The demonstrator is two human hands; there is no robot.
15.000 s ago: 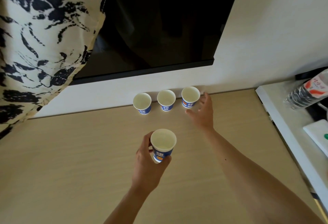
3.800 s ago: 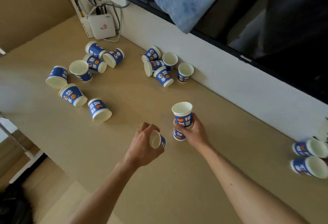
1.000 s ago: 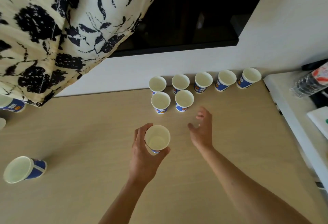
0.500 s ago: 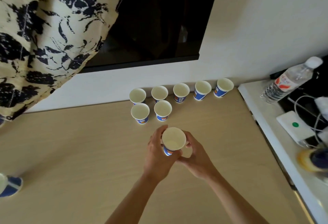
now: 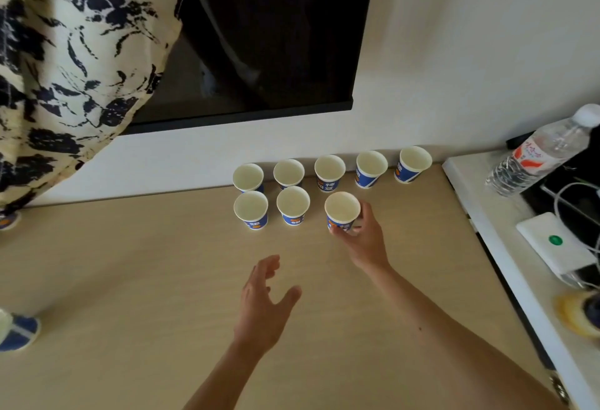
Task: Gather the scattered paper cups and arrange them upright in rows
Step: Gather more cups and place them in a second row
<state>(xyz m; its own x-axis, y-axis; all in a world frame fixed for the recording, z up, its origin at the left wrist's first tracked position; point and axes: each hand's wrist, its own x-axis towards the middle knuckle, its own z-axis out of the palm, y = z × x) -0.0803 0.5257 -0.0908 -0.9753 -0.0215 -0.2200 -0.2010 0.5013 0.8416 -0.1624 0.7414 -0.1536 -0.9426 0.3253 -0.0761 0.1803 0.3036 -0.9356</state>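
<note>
Wrapped round the lower wall of a paper cup (image 5: 342,209), the right hand (image 5: 365,242) holds it mouth-up at the third spot of the front row. Whether its base is down on the table (image 5: 130,279) yet I can't tell, because the fingers cover it. Left hand (image 5: 263,305) hovers nearer the camera, fingers loose and spread, holding nothing. Scoreboard: back row (image 5: 329,167) of five stands upright along the wall, front pair (image 5: 293,205) stands upright just before it, and this cup looks like number three, sitting a touch wider from its neighbour than the others. So I'd call it under way with plenty left: two front spots unfilled, and strays out left. One is a tipped cup (image 5: 18,331) on its side, cut by the frame edge, and another is a hidden cup (image 5: 8,219) half under the patterned curtain (image 5: 65,52). Anything further left is out of shot, so the full count is unknown.
</note>
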